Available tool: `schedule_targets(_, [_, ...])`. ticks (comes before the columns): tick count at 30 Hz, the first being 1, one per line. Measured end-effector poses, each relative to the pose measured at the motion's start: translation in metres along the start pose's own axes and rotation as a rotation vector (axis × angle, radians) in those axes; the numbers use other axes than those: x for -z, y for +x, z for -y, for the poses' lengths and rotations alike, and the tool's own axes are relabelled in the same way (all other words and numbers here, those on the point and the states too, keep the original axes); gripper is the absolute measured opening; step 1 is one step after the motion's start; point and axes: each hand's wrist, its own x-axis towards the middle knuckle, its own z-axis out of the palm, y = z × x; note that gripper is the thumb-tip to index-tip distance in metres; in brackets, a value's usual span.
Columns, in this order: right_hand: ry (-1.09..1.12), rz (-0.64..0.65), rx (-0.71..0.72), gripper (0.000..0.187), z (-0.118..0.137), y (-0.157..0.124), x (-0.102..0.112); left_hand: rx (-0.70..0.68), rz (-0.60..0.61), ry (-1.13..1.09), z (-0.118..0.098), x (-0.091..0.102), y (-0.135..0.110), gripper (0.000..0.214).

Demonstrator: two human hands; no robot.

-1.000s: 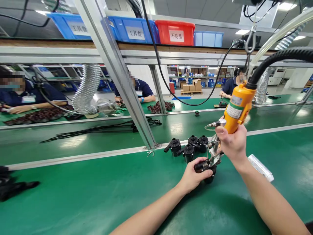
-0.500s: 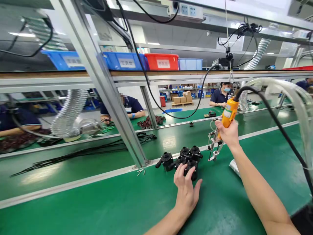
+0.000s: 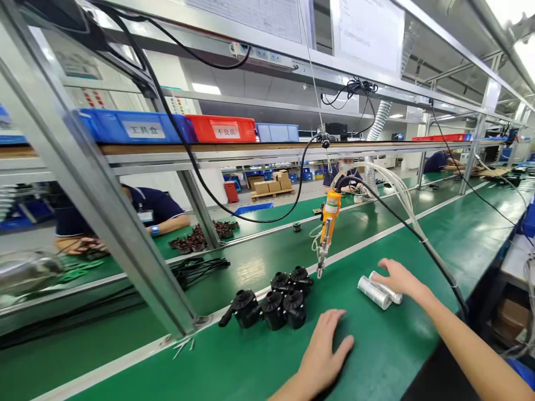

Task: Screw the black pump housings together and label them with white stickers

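My left hand (image 3: 325,351) rests low over the green bench, thumb apart from the fingers, holding nothing. Just beyond it stand several black pump-like housings (image 3: 295,308) in a cluster; the leftmost housing (image 3: 246,308) has a side spout pointing left. My right hand (image 3: 399,278) is stretched out with fingers apart, over the right end of two silvery-white cylinders (image 3: 374,292) lying side by side. Whether it touches them I cannot tell. An orange power screwdriver (image 3: 331,207) with a metal fixture at its tip hangs on a cord, free of both hands.
A metal post (image 3: 96,184) rises at left, with small pale pins (image 3: 183,346) at its foot. Black cables (image 3: 200,270) lie on the middle strip. Blue bins and a red bin (image 3: 221,129) stand on the shelf. Several people sit across the line. A hose bundle (image 3: 403,195) arches at right.
My right hand has let go of the orange screwdriver and moved right and down to the cylinders. My left hand has drawn back from the black housings. The view has turned right.
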Motion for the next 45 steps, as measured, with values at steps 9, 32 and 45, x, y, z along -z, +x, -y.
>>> schedule_targets(9, [0.026, 0.029, 0.094, 0.046, -0.046, -0.040, -0.027, 0.193, -0.083, -0.557, -0.005, -0.056, 0.099, 0.079])
schedule_targets(32, [0.285, -0.032, 0.169, 0.035, -0.034, -0.083, -0.027, -0.100, -0.111, -0.315, -0.018, -0.054, 0.064, 0.032])
schedule_targets(45, [0.213, -0.148, 0.207, 0.023, -0.015, -0.095, -0.034, -0.117, -0.223, -0.340, -0.034, -0.055, 0.065, 0.007])
